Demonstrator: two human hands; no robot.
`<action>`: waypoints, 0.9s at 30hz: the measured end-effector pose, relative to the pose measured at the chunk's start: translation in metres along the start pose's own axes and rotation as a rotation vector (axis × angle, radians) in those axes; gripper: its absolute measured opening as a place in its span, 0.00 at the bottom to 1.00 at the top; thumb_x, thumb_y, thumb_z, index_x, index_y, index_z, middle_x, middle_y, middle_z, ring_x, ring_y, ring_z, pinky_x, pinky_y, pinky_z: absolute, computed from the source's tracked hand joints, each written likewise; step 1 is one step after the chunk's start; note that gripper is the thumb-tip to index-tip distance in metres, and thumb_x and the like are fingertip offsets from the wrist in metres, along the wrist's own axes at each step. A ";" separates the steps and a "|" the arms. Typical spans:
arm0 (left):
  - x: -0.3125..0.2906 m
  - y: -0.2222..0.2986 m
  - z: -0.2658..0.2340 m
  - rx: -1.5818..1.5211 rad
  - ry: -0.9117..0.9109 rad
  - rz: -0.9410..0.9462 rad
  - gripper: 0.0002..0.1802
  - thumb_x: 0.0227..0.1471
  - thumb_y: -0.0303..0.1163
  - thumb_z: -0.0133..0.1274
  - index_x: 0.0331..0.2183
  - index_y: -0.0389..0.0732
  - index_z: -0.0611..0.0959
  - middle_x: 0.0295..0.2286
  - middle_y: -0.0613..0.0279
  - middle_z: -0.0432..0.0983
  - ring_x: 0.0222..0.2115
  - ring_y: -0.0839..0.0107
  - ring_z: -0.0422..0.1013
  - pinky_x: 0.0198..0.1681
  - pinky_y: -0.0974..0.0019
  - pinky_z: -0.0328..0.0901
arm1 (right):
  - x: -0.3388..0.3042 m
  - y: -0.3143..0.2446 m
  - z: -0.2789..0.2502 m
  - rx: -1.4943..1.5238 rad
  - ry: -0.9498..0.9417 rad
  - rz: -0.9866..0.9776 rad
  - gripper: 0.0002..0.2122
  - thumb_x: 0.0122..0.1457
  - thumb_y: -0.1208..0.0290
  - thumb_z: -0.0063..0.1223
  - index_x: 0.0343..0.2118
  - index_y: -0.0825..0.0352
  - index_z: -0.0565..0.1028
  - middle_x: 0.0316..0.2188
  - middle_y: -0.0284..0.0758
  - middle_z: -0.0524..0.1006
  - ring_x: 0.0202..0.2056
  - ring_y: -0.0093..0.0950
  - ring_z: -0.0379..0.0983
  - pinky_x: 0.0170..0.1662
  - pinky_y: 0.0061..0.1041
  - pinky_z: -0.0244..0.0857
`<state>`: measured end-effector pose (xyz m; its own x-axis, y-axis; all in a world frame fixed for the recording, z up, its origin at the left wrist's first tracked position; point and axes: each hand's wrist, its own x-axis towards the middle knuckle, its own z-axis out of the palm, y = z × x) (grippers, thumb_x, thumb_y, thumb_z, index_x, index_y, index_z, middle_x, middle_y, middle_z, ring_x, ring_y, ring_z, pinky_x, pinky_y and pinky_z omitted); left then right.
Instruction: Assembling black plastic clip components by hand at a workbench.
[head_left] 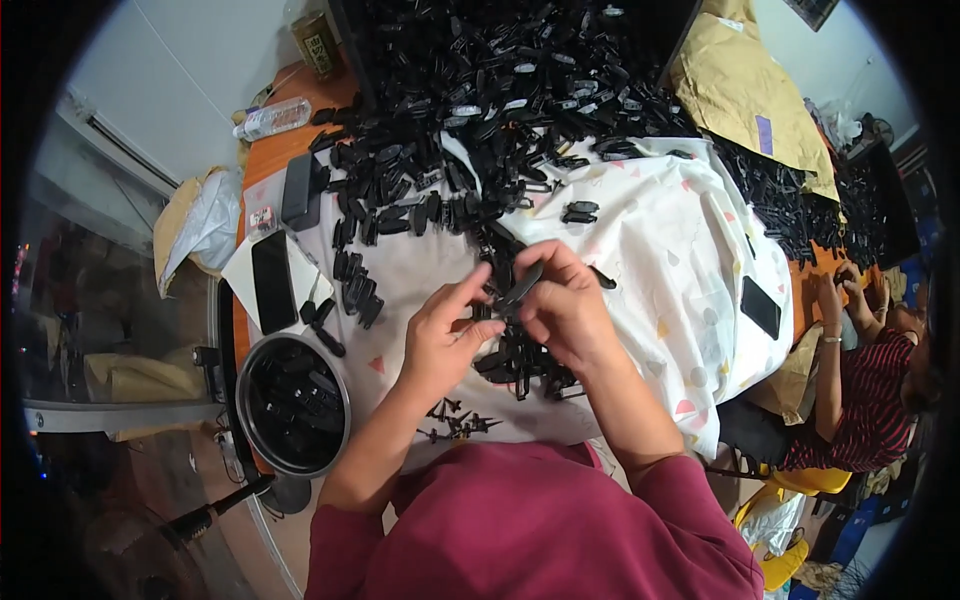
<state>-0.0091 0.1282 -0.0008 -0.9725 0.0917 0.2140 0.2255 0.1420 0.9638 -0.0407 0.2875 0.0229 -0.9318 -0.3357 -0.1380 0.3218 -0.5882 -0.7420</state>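
Orange desk (290,150) under a white patterned cloth (660,250), which gives the dark parts a pale ground to show against. Across the far half spreads a great heap of black plastic parts (500,90), spilling toward me within reach. At my left sits a round metal bowl (293,403) holding more black pieces, close enough to drop into without stretching. A dark phone (273,280) lies on white paper beside it, clear of the work. My left hand (440,340) pinches the lower end of a slim black clip (520,287) between thumb and forefinger; my right hand (565,300) closes over its upper end, so the piece is braced from both sides above a small pile of parts (520,360). Near my chest lie tiny black screws (455,422). At right, another person (860,380) works.
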 end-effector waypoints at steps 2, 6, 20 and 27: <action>-0.002 -0.003 0.001 -0.083 0.015 -0.067 0.30 0.38 0.21 0.59 0.47 0.36 0.68 0.34 0.60 0.69 0.34 0.76 0.67 0.31 0.76 0.67 | -0.003 0.001 0.007 -0.062 0.022 0.092 0.10 0.45 0.86 0.47 0.32 0.68 0.66 0.24 0.34 0.71 0.18 0.23 0.69 0.14 0.15 0.62; -0.006 -0.011 -0.003 0.017 0.026 0.090 0.26 0.36 0.18 0.59 0.41 0.35 0.71 0.36 0.57 0.70 0.34 0.73 0.69 0.31 0.74 0.68 | -0.009 -0.005 0.002 -0.192 -0.025 0.135 0.07 0.48 0.82 0.53 0.29 0.69 0.67 0.21 0.34 0.73 0.18 0.21 0.71 0.18 0.14 0.66; -0.005 0.016 -0.003 -0.051 0.049 0.163 0.26 0.36 0.16 0.58 0.42 0.34 0.72 0.32 0.56 0.73 0.33 0.73 0.70 0.35 0.71 0.68 | -0.019 -0.012 -0.003 -0.077 0.077 0.195 0.06 0.52 0.71 0.52 0.26 0.69 0.70 0.17 0.35 0.72 0.13 0.23 0.69 0.13 0.18 0.64; 0.006 0.030 -0.005 0.549 0.096 0.565 0.24 0.31 0.21 0.63 0.36 0.33 0.75 0.25 0.56 0.75 0.25 0.69 0.73 0.29 0.71 0.69 | -0.021 -0.007 -0.005 -0.234 0.126 0.200 0.06 0.52 0.72 0.51 0.25 0.69 0.69 0.17 0.33 0.71 0.12 0.21 0.68 0.13 0.16 0.62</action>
<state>-0.0086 0.1284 0.0297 -0.6972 0.2129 0.6846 0.6586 0.5674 0.4943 -0.0243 0.3019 0.0274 -0.8721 -0.3252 -0.3656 0.4669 -0.3295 -0.8206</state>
